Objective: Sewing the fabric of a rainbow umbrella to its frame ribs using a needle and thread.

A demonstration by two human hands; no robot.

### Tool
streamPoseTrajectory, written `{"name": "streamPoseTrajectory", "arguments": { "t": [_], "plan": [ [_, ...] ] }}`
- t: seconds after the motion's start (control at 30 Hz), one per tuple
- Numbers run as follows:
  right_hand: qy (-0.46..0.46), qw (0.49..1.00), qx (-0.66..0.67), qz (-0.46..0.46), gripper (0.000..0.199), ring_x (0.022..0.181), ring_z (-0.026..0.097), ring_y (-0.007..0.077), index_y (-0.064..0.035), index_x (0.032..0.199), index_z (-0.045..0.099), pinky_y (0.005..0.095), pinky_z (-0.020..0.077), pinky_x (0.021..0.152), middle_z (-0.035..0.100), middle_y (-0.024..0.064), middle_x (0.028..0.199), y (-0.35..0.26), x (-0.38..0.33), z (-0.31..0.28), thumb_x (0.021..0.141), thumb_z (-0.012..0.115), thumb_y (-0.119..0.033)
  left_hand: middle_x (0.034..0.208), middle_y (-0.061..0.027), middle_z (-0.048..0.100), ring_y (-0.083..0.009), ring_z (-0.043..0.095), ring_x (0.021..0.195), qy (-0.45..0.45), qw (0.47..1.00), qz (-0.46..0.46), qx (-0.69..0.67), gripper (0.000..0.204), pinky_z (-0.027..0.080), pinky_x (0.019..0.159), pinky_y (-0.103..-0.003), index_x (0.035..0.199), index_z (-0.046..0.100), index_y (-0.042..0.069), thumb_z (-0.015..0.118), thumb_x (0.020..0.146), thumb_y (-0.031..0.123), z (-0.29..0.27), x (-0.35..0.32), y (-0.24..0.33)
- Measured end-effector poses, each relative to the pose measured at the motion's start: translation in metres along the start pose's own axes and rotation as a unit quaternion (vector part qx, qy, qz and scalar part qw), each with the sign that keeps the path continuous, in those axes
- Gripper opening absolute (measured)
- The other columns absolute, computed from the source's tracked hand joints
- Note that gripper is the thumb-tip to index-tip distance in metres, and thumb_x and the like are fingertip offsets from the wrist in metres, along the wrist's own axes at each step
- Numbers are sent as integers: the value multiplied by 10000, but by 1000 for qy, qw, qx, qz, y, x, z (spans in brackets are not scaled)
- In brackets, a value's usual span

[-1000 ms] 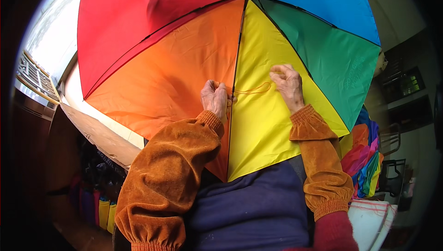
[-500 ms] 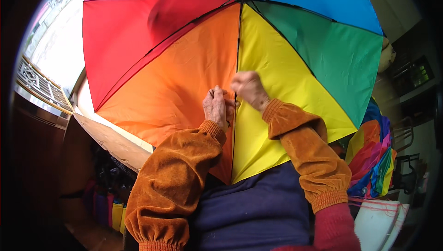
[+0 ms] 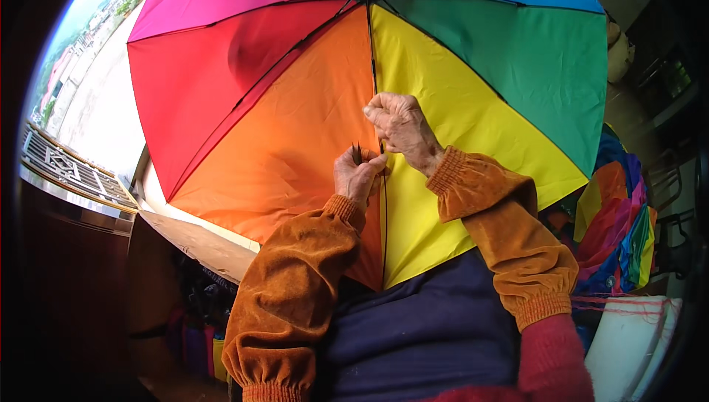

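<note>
An open umbrella [image 3: 295, 129] with rainbow panels spreads over my lap, its underside and black ribs facing me. At the seam between the orange and yellow panels, my left hand [image 3: 360, 173] is closed, thumb and fingers pinching at the black rib [image 3: 383, 217]. Two sharp tips of a small dark tool [image 3: 357, 154], perhaps thread snips, stick up from that hand. Just above and to the right, my right hand [image 3: 402, 127] is closed in a pinch in front of the rib. Whatever its fingertips hold is too fine to see.
Folded rainbow cloth [image 3: 613, 225] is heaped at the right, above a white panel [image 3: 631, 346] with pink threads [image 3: 628, 306] across it. A brown board edge [image 3: 196, 243] lies under the umbrella at the left. Farther left are a metal railing [image 3: 74, 173] and a bright opening.
My right hand, blurred before, is now sharp and slightly nearer the rib. My left hand has turned, and the dark tips now show. The whole view has shifted a little.
</note>
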State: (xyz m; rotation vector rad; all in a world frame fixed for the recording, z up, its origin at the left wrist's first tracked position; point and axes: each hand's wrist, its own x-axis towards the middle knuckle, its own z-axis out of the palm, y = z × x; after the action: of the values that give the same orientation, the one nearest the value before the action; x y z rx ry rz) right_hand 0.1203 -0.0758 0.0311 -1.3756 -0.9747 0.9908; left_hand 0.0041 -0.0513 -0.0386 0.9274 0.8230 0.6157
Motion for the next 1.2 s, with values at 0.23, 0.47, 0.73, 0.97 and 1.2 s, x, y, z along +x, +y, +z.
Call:
{"name": "streamPoseTrajectory", "arguments": {
  "t": [0.23,0.47,0.73,0.97,1.2],
  "plan": [
    [30,863,-424,-272,174,376,406,199,-66,707,474,280,372,434,427,90,500,8,6,0,843,528,-160,571,-93,567,-71,408,349,-2,1000,-23,2,160,306,304,-209,726,492,33,649,748,54,-4,3,1],
    [33,837,-380,-393,120,464,482,152,-38,709,496,272,376,448,478,69,518,-60,19,-8,818,512,-86,592,-77,565,-42,367,378,14,998,-16,51,129,256,318,-192,692,528,16,595,793,61,-6,9,-9],
    [12,973,-52,-225,97,454,345,40,-28,835,542,192,338,421,434,-48,600,-110,28,-8,851,534,-124,594,-55,567,-48,380,385,38,875,272,399,123,269,323,-203,713,554,21,583,806,97,-11,26,-10],
    [24,988,13,-149,103,478,477,87,8,869,538,255,466,454,528,44,603,-65,50,-30,820,536,-83,577,-29,533,-60,386,394,9,964,187,186,138,273,330,-214,705,549,45,579,807,133,-12,35,3],
    [-95,885,-440,-119,96,566,578,268,16,651,558,355,480,547,577,148,609,54,8,-7,722,545,-48,566,-23,493,-66,384,401,56,996,53,-45,162,278,343,-214,665,501,38,590,781,106,-23,29,14]
  ]
}}
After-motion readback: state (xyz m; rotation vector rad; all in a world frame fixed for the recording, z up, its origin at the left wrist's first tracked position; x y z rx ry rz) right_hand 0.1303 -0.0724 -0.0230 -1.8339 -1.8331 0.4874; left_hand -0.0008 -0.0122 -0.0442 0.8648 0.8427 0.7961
